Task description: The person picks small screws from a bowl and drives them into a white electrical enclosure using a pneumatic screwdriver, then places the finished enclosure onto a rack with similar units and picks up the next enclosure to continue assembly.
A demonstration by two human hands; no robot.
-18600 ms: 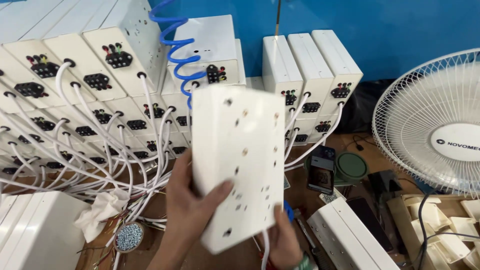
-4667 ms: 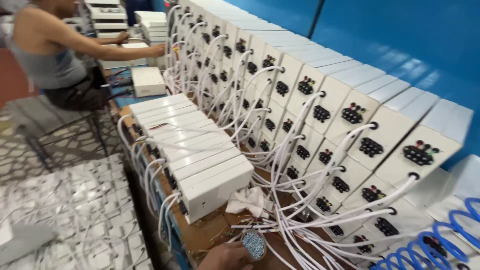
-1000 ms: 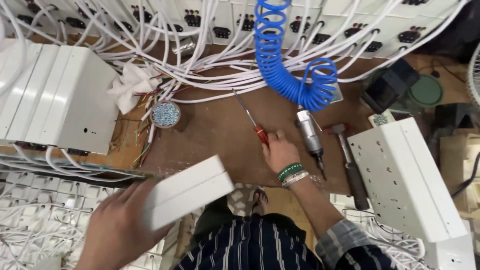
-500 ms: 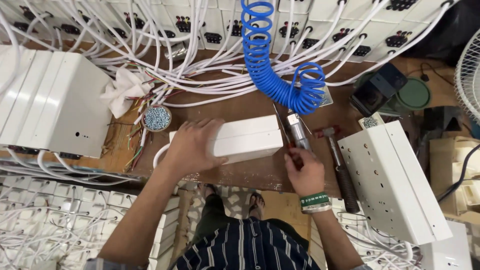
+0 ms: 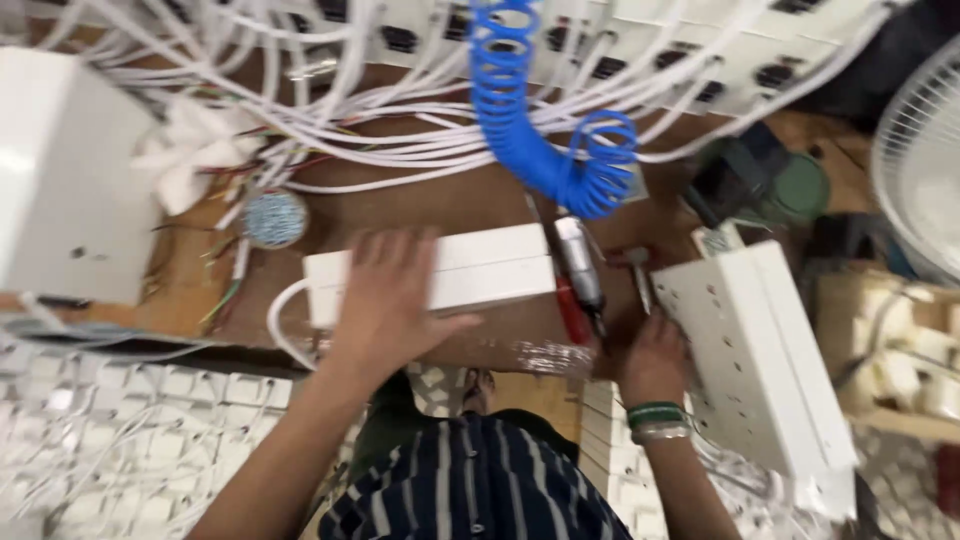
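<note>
— Hands first: where do they sit?

— Nearest the wearer, the left hand (image 5: 395,300) lies flat on a long white box (image 5: 450,270) on the brown bench (image 5: 440,205), fingers spread over its left half and pressing down rather than closed round it. The box lies lengthwise, left to right, near the bench's near edge, with a white cable (image 5: 278,325) looping from its left end.

— And the other hand?

— The right hand (image 5: 655,355), with bands at the wrist, is at the near right, touching the near left corner of a bigger white box (image 5: 755,350) that lies tilted. Blur hides the fingers, so whether they are curled or apart cannot be told.

— Between the two boxes?

— A red-handled screwdriver (image 5: 572,310) and a silver power driver (image 5: 580,265), just beside the long box's right end.

— Farther off?

— A blue coiled hose (image 5: 530,130) hangs over the bench middle, a round glittery disc (image 5: 273,218) lies far left, and white cords (image 5: 330,130) run to rows of white boxes at the back. A fan (image 5: 920,170) stands at the far right.
</note>
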